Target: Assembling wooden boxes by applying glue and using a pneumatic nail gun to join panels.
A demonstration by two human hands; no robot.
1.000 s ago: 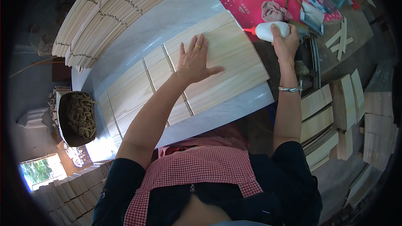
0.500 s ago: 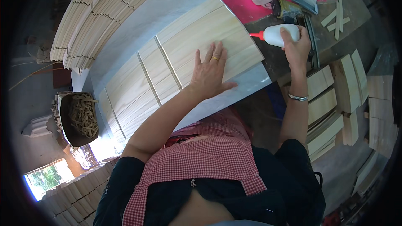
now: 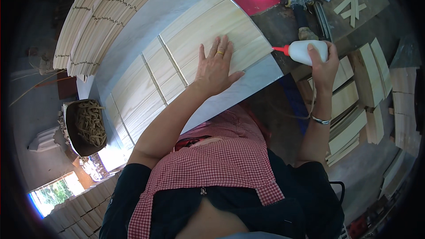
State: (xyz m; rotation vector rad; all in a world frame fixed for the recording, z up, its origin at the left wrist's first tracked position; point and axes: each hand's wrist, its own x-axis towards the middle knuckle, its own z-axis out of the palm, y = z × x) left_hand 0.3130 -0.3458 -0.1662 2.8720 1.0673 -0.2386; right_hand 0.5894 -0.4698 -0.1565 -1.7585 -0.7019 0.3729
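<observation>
A pale wooden board (image 3: 177,48) with grooves cut across it lies on the light-coloured table. My left hand (image 3: 215,68) rests flat on the board's right part, fingers spread, holding nothing. Wrapped round a white squeeze bottle (image 3: 303,52) with a red nozzle, my right hand (image 3: 324,64) keeps it nearly level. The nozzle's tip is at the board's right end, close to the near corner; whether it touches the edge is too small to tell.
A tall stack of grooved boards (image 3: 95,22) stands at the far left. A box of curled wood strips (image 3: 90,128) is at the left. Brushes (image 3: 301,15) and thin wooden strips (image 3: 353,6) lie at the far right. Stacked wood pieces (image 3: 345,93) stand at the right.
My right hand has brought the bottle nearer to me, its nozzle moving along the board's right end toward the near corner. My left hand stays flat on the board.
</observation>
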